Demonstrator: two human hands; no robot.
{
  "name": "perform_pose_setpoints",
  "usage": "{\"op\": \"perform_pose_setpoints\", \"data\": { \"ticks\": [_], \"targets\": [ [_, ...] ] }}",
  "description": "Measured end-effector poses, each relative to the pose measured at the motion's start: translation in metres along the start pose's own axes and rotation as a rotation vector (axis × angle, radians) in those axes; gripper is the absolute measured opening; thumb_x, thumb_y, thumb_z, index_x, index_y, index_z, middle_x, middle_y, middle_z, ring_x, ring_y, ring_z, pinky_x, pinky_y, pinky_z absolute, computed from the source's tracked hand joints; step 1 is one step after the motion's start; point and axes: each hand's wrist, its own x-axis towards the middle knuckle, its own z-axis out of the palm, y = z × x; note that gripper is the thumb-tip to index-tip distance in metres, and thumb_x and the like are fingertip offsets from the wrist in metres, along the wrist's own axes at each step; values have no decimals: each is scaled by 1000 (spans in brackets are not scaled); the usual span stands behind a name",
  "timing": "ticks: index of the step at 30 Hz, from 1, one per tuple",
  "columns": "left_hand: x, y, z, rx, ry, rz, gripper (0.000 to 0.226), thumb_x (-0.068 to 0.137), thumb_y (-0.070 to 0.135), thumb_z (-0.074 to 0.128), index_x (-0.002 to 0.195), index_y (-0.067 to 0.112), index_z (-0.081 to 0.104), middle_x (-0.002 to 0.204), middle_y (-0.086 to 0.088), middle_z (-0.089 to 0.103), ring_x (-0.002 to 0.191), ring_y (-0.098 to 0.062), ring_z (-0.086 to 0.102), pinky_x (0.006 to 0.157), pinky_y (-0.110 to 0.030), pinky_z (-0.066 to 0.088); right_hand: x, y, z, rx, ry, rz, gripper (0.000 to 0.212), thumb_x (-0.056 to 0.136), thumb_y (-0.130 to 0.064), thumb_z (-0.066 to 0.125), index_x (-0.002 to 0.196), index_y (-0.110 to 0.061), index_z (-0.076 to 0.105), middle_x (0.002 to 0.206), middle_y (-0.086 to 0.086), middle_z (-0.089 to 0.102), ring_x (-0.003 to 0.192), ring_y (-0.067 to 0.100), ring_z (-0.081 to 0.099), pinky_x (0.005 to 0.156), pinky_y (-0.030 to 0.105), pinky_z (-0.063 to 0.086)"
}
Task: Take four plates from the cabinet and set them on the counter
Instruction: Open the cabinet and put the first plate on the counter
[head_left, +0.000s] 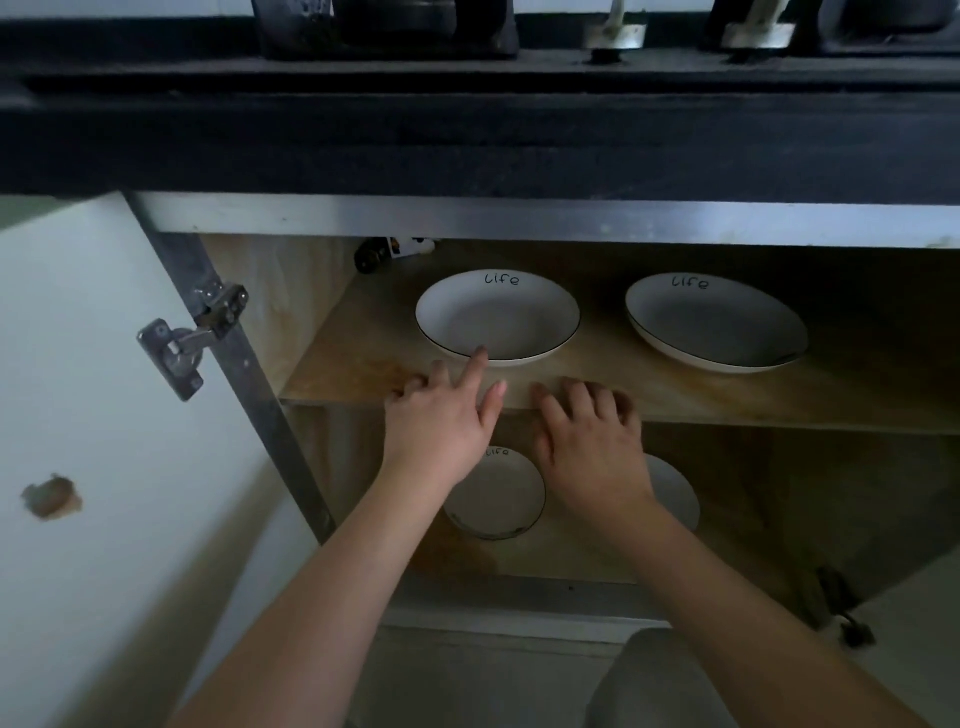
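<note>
While the cabinet door hangs open:
Left hand: grip spread, forefinger touching the left plate's rim.
Left plate: upper shelf, reads "Life".
Right hand: grip curled on the shelf edge, empty.
Right plate: same shelf, "Life".
Lower plates: two below, partly hidden.

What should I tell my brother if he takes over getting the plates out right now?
Left hand: empty, index fingertip at the near rim of the upper left plate.
Right hand: empty, fingers curled at the front edge of the upper shelf.
Plates: two on the upper shelf, the other being the upper right plate. Two on the shelf below: the lower left plate and the lower right plate, both partly hidden by the arms.
Done: the cabinet door is open. No plate is lifted yet.
Left: take all four plates out and set them on the counter above.
</note>
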Motion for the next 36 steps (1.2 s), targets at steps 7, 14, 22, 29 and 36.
{"op": "perform_pose_setpoints", "data": {
  "ticks": [7,14,22,29,36],
  "targets": [
    [-1,-1,-8,-164,-122,-71,50,99,56,16,147,39,22,140,-18,44,118,-40,53,94,-52,46,1,2,-1,105,-10,13,52,90,-41,26,125,-21,58,126,8,58,115,31,51,98,50,39],
    [-2,-7,-20,-652,-192,-250,38,99,55,29,121,37,53,161,-15,2,139,-41,33,104,-45,43,13,4,-8,576,8,249,40,99,-30,37,134,-11,45,126,12,60,118,32,48,102,45,33],
    [2,-10,-27,-855,-117,-284,31,99,30,34,82,26,59,117,-12,56,118,-27,48,83,-36,39,37,13,-34,1317,-216,755,56,96,-49,38,149,-29,34,143,7,47,122,28,46,88,34,32],
    [-4,-7,-29,-1145,55,-469,31,100,34,39,90,25,67,104,-2,66,86,-7,59,88,-36,52,50,16,-41,1356,-179,710,44,98,-36,46,136,-15,51,109,4,54,102,23,50,83,33,37],
    [3,-31,-51,-1893,-75,-926,44,98,37,46,140,25,40,111,-12,54,91,-35,58,66,-53,59,47,28,-49,1612,-153,841,34,98,-30,37,117,-11,58,110,12,66,99,28,61,86,39,49]
  ]
}}
